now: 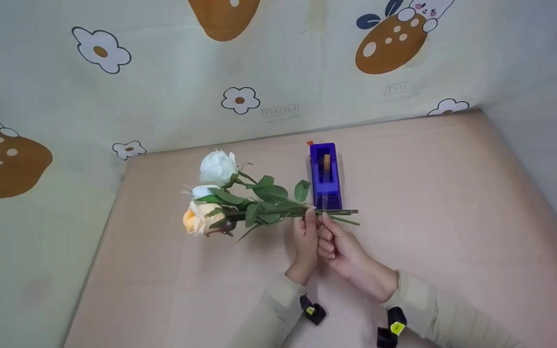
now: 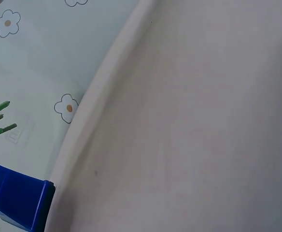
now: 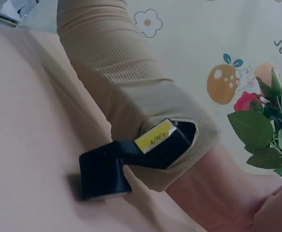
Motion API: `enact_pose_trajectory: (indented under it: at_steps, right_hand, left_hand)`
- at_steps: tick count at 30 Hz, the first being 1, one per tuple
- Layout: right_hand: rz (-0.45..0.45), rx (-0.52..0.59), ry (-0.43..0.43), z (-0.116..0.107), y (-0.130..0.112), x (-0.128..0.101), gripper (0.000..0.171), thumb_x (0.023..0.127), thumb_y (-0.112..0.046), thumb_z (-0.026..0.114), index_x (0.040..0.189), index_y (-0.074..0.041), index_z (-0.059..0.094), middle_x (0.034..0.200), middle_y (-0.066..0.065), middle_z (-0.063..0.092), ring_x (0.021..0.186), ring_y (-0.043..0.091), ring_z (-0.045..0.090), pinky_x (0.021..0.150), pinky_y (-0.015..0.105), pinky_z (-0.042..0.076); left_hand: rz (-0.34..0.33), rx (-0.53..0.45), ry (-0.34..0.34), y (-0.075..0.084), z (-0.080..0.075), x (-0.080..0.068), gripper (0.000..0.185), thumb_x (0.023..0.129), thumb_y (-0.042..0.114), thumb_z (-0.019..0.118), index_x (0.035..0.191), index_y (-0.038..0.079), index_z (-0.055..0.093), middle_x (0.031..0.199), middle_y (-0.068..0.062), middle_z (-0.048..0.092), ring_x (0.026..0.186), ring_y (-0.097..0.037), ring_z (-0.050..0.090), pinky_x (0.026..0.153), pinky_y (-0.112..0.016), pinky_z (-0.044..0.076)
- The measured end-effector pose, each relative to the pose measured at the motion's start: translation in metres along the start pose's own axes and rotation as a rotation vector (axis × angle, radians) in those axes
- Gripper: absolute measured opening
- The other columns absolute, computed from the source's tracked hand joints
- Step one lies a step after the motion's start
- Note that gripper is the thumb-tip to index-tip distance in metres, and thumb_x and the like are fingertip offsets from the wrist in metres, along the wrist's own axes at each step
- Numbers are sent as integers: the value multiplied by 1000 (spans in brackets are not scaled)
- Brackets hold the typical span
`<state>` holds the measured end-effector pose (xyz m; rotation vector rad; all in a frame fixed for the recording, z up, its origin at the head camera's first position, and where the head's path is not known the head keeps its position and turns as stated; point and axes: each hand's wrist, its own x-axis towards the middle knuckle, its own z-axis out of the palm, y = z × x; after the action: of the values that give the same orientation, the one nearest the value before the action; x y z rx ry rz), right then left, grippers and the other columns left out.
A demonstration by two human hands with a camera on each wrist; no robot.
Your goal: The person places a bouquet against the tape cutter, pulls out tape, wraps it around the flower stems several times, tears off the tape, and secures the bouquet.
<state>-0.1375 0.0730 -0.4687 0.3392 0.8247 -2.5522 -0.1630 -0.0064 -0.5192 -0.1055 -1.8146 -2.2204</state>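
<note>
At the near edge of a pink tabletop, two beige-sleeved forearms reach forward, each with a small black-and-yellow camera at the wrist. The left hand and right hand sit side by side, fingertips pinching the green stems of a bunch of artificial roses lying flat, blooms pointing left. Just beyond the stems stands a blue tape dispenser. Farther back hangs a pale cartoon-print cloth.

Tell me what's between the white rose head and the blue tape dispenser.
In the head view, green leaves on the stems fill the stretch between the white rose head and the blue tape dispenser; beyond them, bare table.
</note>
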Motion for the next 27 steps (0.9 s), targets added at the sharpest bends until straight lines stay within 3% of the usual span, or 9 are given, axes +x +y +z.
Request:
enact_pose_trajectory:
  at_steps: [5, 11, 17, 22, 25, 27]
  right_hand:
    - [-24, -97, 13, -1, 3, 4, 31, 100, -23, 36, 76, -11, 50, 50, -8, 43, 35, 1, 37, 34, 12, 26]
    - [-78, -265, 106, -1, 7, 10, 38, 98, -26, 41, 64, -12, 50, 48, -7, 43, 33, 1, 34, 33, 13, 25]
    - [-82, -301, 129, 0, 10, 15, 39, 98, -28, 42, 62, -14, 45, 48, -8, 38, 34, 1, 29, 33, 14, 21]
    - [-107, -349, 209, -1, 17, 19, 42, 98, -30, 42, 59, -14, 42, 48, -7, 36, 35, 1, 27, 35, 14, 20]
    - [-147, -430, 310, -1, 23, 22, 36, 96, -33, 44, 67, -12, 47, 54, -6, 39, 43, 3, 33, 41, 16, 25]
    - [-191, -476, 356, -1, 27, 24, 31, 96, -34, 46, 85, -6, 54, 66, -4, 49, 56, 5, 43, 51, 17, 35]
  left_hand:
    - [-15, 20, 10, 2, -4, -1, 26, 99, 15, 41, 93, -10, 45, 64, 7, 47, 59, -2, 45, 61, -20, 40]
    - [-16, -1, -17, 3, -7, 2, 30, 99, 18, 39, 94, -12, 42, 58, 7, 43, 51, -3, 43, 54, -19, 39]
    - [2, 36, -4, 1, -9, 3, 33, 99, 19, 38, 96, -13, 44, 59, 8, 43, 53, -2, 44, 58, -20, 39]
    - [-15, 31, -10, 0, -10, 4, 35, 100, 20, 36, 96, -14, 44, 56, 7, 42, 49, -2, 42, 52, -19, 38]
    - [-42, 36, -14, 1, -10, 3, 39, 100, 24, 37, 100, -15, 43, 62, 5, 43, 55, -4, 43, 57, -20, 39]
    - [-56, 41, -14, 1, -10, 3, 41, 100, 25, 37, 104, -15, 43, 67, 4, 44, 62, -5, 44, 64, -20, 39]
